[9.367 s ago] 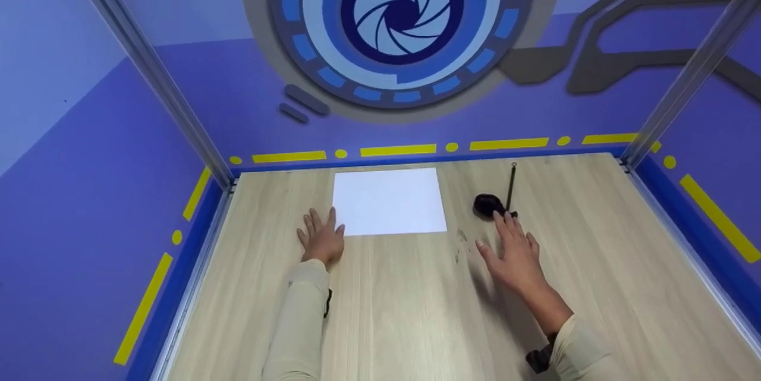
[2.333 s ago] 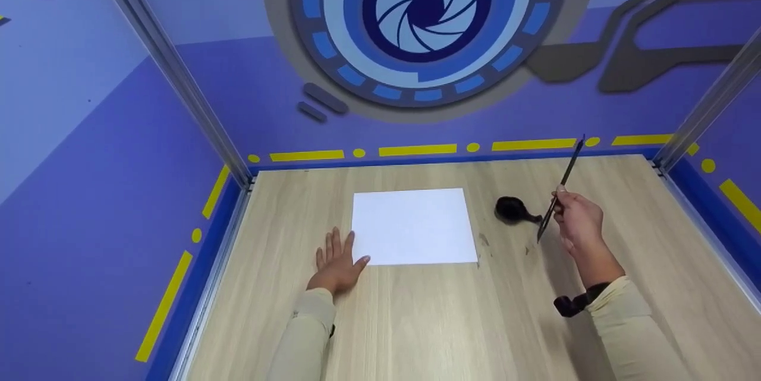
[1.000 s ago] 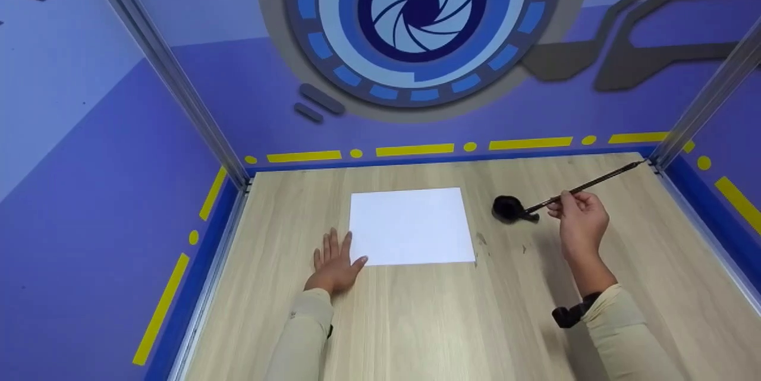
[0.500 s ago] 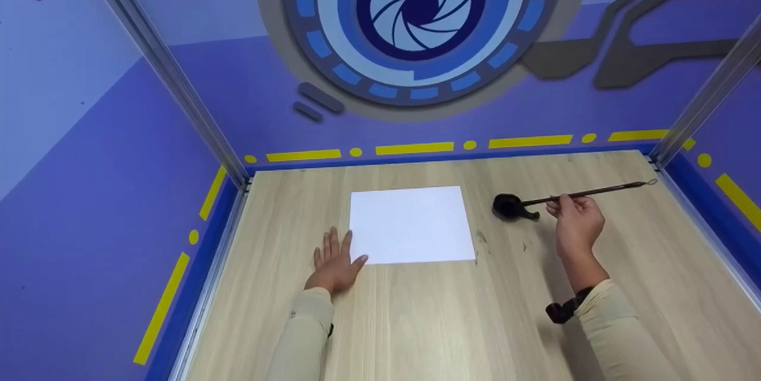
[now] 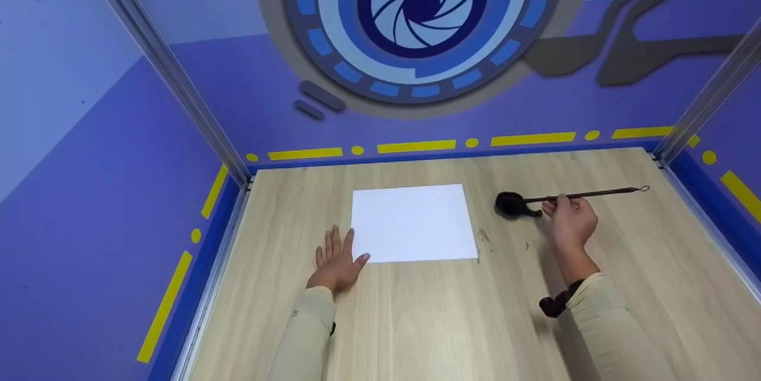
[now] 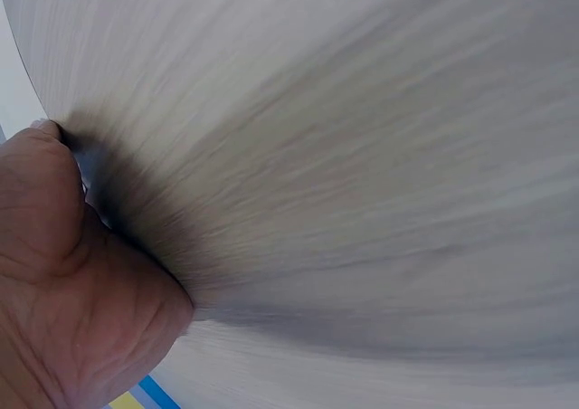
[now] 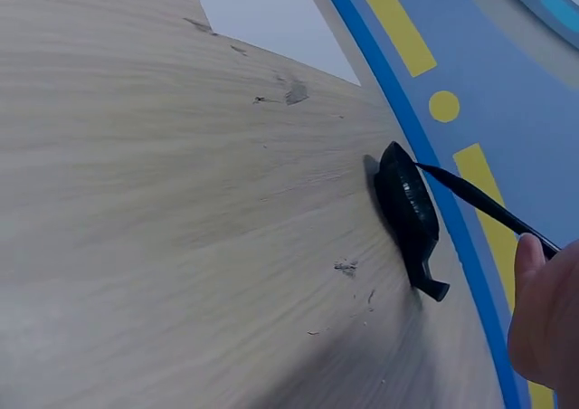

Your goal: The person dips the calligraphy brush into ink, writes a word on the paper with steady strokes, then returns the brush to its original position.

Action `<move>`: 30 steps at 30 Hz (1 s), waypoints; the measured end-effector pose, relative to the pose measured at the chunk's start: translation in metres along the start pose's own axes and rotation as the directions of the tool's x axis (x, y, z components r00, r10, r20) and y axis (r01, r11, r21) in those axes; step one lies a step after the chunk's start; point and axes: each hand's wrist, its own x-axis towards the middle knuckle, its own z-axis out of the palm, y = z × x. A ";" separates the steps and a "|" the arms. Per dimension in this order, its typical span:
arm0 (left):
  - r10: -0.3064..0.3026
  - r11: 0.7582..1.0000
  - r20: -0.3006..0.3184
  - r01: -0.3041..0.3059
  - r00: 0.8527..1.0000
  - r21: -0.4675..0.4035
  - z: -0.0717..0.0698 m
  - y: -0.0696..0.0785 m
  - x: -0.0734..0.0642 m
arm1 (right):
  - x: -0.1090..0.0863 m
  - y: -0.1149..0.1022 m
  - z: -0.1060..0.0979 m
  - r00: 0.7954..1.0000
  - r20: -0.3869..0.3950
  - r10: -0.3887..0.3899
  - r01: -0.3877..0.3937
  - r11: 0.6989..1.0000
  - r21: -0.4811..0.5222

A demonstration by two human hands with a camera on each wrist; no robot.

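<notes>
My right hand (image 5: 574,225) pinches the dark shaft of a calligraphy brush (image 5: 606,193) between thumb and fingers. The brush lies nearly level, its looped end pointing right and its tip at the rim of a small black ink dish (image 5: 510,205) with a short curved handle. In the right wrist view the brush's dark tip (image 7: 430,167) meets the upper edge of the dish (image 7: 407,205). My left hand (image 5: 337,263) rests flat, fingers spread, at the lower left corner of a blank white sheet of paper (image 5: 413,223). The left wrist view shows mainly that palm (image 6: 90,309).
Dark ink smudges (image 5: 484,238) mark the wooden table (image 5: 410,321) between paper and dish. Blue printed panels with yellow stripes (image 5: 416,147) stand behind the table and at both sides, joined by metal posts (image 5: 172,84).
My right hand has picked up the brush from beside the dish and swung it from steep to nearly level, tip at the dish. The paper and left hand have come nearer, then stayed still.
</notes>
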 end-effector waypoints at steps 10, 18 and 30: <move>0.007 1.000 0.001 -0.007 1.000 0.008 -0.004 0.006 -0.002 | 0.005 0.008 0.002 1.000 -0.013 0.009 -0.009 1.000 -0.003; -0.006 1.000 0.020 0.006 1.000 0.015 -0.002 0.008 -0.001 | 0.012 0.017 -0.001 1.000 -0.018 -0.013 0.012 0.998 -0.059; -0.019 0.999 0.001 0.019 1.000 0.031 0.002 -0.001 0.003 | 0.014 0.029 0.003 0.995 -0.011 -0.102 0.098 0.974 -0.207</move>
